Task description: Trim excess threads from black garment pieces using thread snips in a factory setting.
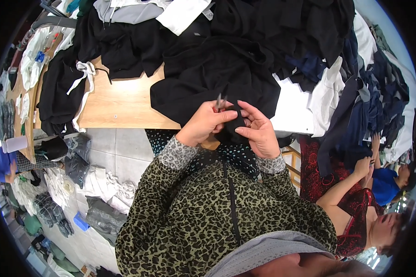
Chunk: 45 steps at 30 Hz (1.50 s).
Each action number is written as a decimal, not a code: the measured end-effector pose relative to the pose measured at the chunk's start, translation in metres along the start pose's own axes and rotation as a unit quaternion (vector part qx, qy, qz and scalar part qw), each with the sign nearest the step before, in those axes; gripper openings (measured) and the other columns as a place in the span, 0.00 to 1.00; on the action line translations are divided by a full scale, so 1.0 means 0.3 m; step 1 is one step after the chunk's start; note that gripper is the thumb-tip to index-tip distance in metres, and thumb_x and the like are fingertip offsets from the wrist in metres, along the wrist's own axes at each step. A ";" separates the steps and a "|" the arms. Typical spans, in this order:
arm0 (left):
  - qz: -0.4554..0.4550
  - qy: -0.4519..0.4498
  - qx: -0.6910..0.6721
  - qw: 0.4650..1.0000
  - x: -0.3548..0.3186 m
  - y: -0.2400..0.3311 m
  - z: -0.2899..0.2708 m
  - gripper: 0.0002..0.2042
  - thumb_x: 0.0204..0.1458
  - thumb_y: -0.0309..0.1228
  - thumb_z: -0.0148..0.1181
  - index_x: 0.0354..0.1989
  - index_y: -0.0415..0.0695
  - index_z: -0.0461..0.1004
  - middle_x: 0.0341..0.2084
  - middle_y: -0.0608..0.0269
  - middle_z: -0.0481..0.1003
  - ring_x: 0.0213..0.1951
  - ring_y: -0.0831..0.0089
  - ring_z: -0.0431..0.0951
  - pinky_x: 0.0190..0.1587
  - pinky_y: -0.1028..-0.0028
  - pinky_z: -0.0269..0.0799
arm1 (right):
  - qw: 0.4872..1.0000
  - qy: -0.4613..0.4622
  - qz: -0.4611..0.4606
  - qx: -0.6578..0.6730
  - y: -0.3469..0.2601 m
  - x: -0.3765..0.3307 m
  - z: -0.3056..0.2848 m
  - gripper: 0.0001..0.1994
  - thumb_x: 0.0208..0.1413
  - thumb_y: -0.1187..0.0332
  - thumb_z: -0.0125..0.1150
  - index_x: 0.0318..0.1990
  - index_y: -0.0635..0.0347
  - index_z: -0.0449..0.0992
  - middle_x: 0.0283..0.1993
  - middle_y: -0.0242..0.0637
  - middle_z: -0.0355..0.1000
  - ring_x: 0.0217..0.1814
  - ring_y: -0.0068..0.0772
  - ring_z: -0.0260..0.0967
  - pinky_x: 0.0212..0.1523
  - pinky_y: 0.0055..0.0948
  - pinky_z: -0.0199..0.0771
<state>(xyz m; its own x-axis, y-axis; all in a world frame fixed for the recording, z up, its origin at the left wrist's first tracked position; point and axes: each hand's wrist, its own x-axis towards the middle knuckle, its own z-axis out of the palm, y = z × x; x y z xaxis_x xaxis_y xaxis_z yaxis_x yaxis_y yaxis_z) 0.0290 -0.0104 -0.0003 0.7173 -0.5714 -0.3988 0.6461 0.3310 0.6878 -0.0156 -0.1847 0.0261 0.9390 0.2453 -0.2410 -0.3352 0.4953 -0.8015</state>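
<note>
A black garment (208,74) lies bunched over the table's front edge, and part of it is drawn up between my hands. My left hand (202,123) is closed around small metal thread snips (220,101), whose blades point up and away from me. Its thumb and fingertips also touch a fold of the black cloth. My right hand (260,132) pinches the same fold between thumb and fingers, just right of the snips. The exact spot between the fingertips is partly hidden.
Black garments (134,51) pile along the back of the wooden table (129,99). White cloth (326,92) and navy pieces (379,92) lie at the right. Beside me on the right sits a co-worker in a red-patterned top (351,207). Bundles of clothing (60,184) rest on the left floor.
</note>
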 end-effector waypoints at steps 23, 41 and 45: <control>0.089 0.115 -0.070 0.987 0.020 -0.010 0.031 0.08 0.48 0.26 0.62 0.34 0.43 0.69 0.17 0.76 0.66 0.12 0.88 0.60 0.13 0.86 0.52 | 0.993 0.015 0.084 0.084 -0.005 0.013 -0.017 0.34 0.43 0.87 0.55 0.62 0.65 0.55 0.47 0.37 0.71 0.46 0.24 0.70 0.49 0.19 0.68; 0.211 0.095 0.063 0.971 -0.005 -0.003 0.033 0.09 0.42 0.18 0.64 0.31 0.38 0.70 0.23 0.70 0.68 0.19 0.87 0.65 0.21 0.85 0.61 | 0.917 0.143 -0.139 -0.346 0.081 0.002 -0.095 0.12 0.41 0.83 0.60 0.36 0.63 0.76 0.33 0.31 0.65 0.34 0.22 0.62 0.35 0.18 0.63; 0.376 0.023 0.292 0.879 -0.040 -0.033 0.031 0.10 0.35 0.12 0.61 0.26 0.39 0.74 0.34 0.63 0.70 0.29 0.82 0.69 0.28 0.82 0.65 | 0.795 0.274 -0.237 -0.487 0.020 0.020 -0.088 0.15 0.40 0.84 0.51 0.35 0.61 0.79 0.24 0.29 0.63 0.23 0.23 0.58 0.26 0.19 0.60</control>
<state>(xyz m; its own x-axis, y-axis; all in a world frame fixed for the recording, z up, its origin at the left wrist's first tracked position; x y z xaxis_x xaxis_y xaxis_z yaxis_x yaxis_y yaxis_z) 0.0116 -0.0138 0.0034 0.9027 -0.3203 0.2874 -0.2506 0.1518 0.9561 -0.0098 -0.2022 0.0053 0.9240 -0.3080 0.2265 0.0349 -0.5220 -0.8522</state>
